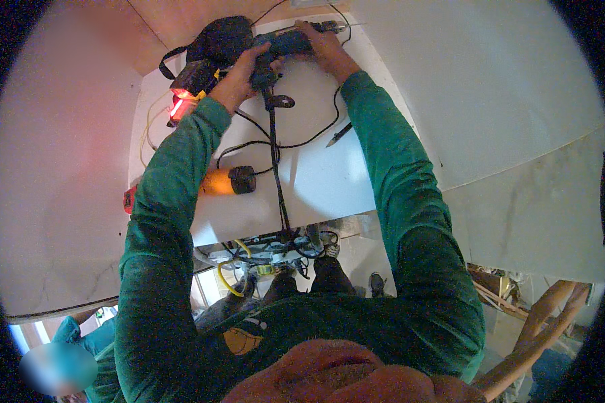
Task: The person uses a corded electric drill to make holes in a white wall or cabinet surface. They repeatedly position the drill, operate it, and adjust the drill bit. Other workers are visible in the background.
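Both my arms, in green sleeves, reach far forward over a white surface. A dark corded power drill [286, 44] lies level between my hands, its chuck and thin bit toward the right. My left hand [238, 79] is closed round its rear grip. At the front of the body, just behind the chuck, my right hand [325, 48] clasps it from the right side. From the grip a black cord [273, 154] runs back toward me over the surface's near edge. Whether the bit touches the right-hand panel I cannot tell.
Left of the drill sit a black bag [216, 41] and a glowing red light [180, 106]. Nearer lies an orange cylinder [223, 181] with a black end. A dark pointed tool [339, 135] rests by my right forearm. White panels [504, 87] rise on both sides.
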Action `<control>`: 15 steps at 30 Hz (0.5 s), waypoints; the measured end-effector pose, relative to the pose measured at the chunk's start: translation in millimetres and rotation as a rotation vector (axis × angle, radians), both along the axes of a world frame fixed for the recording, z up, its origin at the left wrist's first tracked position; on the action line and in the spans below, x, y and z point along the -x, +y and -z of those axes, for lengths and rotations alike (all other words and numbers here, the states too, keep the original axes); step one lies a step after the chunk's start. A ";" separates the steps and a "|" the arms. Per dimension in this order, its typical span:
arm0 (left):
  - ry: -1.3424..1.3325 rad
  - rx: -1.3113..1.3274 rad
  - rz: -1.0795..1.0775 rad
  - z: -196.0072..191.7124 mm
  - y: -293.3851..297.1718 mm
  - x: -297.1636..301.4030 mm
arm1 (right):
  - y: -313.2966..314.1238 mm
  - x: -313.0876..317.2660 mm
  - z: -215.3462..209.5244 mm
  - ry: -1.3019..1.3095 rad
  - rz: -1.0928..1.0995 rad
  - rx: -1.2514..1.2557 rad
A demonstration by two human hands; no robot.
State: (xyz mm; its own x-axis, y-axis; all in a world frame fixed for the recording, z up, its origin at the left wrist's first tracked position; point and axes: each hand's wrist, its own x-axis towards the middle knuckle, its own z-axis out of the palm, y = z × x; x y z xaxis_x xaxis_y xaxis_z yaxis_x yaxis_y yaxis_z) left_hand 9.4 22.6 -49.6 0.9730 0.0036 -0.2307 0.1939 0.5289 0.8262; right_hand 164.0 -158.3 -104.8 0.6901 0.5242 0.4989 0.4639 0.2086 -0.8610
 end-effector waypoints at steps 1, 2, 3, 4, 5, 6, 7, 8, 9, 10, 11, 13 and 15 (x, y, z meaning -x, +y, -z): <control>-0.009 -0.020 -0.038 -2.1 -2.6 1.6 | 5.8 -7.9 3.2 -0.029 -0.014 -0.018; -0.016 -0.042 -0.081 -3.1 -7.1 3.8 | 11.0 -15.1 6.7 -0.091 -0.008 0.032; -0.037 0.007 -0.017 1.0 1.2 8.8 | 21.7 -9.3 5.4 -0.148 -0.018 0.081; -0.069 0.052 0.029 3.1 11.1 8.8 | 17.7 -11.2 2.4 -0.168 -0.003 0.154; -0.135 -0.037 0.026 8.3 24.8 12.1 | 17.6 3.1 -4.8 -0.138 -0.020 0.200; -0.236 -0.175 0.013 15.5 20.7 15.2 | 6.2 13.1 -14.0 -0.070 -0.029 0.224; -0.365 -0.365 -0.023 19.5 14.8 18.8 | -4.5 24.6 -28.7 0.022 -0.054 0.224; -0.509 -0.572 -0.070 22.4 6.3 18.0 | -18.7 33.1 -42.8 0.129 -0.083 0.214; -0.658 -0.817 -0.144 26.5 3.1 13.6 | -28.3 41.2 -54.3 0.238 -0.131 0.198; -0.781 -1.033 -0.206 32.6 -3.6 8.6 | -34.2 43.9 -59.7 0.322 -0.165 0.194; -0.909 -1.219 -0.245 30.7 -9.9 7.4 | -41.5 49.4 -66.0 0.386 -0.178 0.185; -0.959 -1.319 -0.244 31.4 -30.2 2.0 | -67.0 45.4 -67.4 0.445 -0.184 0.184; -0.840 -1.201 -0.216 24.6 -36.2 10.3 | -71.5 35.2 -60.1 0.455 -0.177 0.173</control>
State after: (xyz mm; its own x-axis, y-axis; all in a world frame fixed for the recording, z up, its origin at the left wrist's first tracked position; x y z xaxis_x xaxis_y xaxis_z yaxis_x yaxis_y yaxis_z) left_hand -0.9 -13.6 -74.2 0.7726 -0.0615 0.6319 -0.5427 -0.5805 0.6070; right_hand 128.8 -229.8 -44.7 0.7104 0.7009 0.0642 0.0048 0.0865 -0.9962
